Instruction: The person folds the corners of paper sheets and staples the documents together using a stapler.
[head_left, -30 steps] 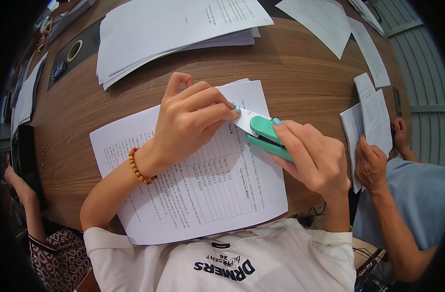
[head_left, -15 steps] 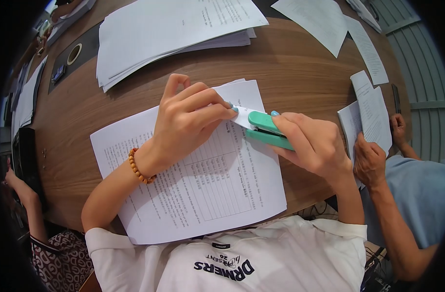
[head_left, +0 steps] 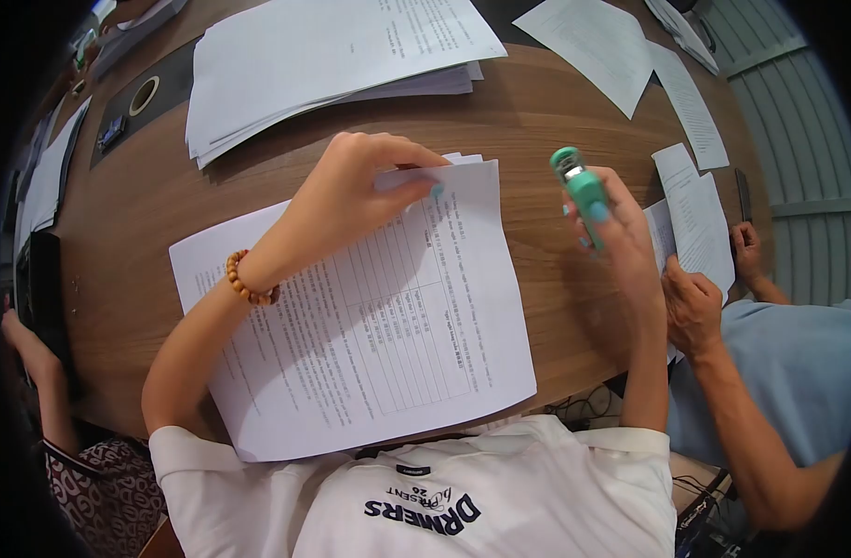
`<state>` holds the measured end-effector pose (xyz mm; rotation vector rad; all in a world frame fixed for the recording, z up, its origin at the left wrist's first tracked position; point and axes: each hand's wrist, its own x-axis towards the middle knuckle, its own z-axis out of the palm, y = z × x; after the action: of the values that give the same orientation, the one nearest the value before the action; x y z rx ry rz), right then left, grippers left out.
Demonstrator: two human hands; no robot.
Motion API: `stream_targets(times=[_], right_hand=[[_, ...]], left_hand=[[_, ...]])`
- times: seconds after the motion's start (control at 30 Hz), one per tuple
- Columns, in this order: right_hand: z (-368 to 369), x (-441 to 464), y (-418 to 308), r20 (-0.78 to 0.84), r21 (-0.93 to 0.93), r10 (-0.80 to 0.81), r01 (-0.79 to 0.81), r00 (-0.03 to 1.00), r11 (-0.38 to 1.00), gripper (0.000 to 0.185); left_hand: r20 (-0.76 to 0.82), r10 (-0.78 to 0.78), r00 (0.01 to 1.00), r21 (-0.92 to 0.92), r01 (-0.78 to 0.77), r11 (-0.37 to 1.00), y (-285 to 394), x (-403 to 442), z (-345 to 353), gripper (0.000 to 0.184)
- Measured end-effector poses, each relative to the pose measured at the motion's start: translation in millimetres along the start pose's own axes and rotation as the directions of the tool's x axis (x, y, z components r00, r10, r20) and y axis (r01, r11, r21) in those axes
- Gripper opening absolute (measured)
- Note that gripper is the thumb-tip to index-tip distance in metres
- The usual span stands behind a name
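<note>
A stack of printed sheets [head_left: 370,372] lies on the table in front of me, its near edge against my shirt. My left hand [head_left: 360,181] pinches the far edge of these sheets near the top right corner, thumb on the printed side and fingers behind. A beaded bracelet [head_left: 249,284] is on that wrist. To the right of the stack, my right hand [head_left: 616,228] is wrapped round a green stapler [head_left: 585,191], held up above the table and apart from the paper. The stapler's head points away from me.
A thick pile of papers [head_left: 342,56] lies beyond my stack. A tape roll [head_left: 144,96] sits at the far left. Loose sheets [head_left: 598,51] lie at the far right. At right, another person's hand [head_left: 693,302] holds papers [head_left: 695,228]; another person's arm [head_left: 39,358] shows at left.
The stapler has come off the sheets' corner and moved right and up, turning to point away. My left hand has shifted from the corner to grip the far edge.
</note>
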<state>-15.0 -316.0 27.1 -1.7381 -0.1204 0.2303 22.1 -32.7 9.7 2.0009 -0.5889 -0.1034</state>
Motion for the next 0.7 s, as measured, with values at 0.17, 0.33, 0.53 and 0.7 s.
stream_targets(times=[0.17, 0.33, 0.53, 0.7], right_hand=[[7, 23, -21, 0.206, -0.528, -0.202, 0.282, 0.958, 0.801, 0.036], [-2, 54, -26, 0.403, -0.515, -0.095, 0.311, 0.910, 0.799, 0.039], [-11, 90, -30, 0.503, -0.444, 0.193, 0.060, 0.842, 0.894, 0.052], [-6, 98, -30, 0.523, -0.457, 0.174, 0.103, 0.835, 0.883, 0.051]], left_hand=[[-0.033, 0.092, 0.995, -0.014, -0.093, 0.996, -12, 0, 5, 0.022], [-0.065, 0.115, 0.991, -0.033, -0.118, 0.992, -13, 0, 8, 0.022], [-0.063, 0.151, 0.986, -0.001, -0.152, 0.988, -14, -1, 10, 0.024], [-0.062, 0.215, 0.975, -0.023, -0.216, 0.976, -20, 0, 12, 0.026]])
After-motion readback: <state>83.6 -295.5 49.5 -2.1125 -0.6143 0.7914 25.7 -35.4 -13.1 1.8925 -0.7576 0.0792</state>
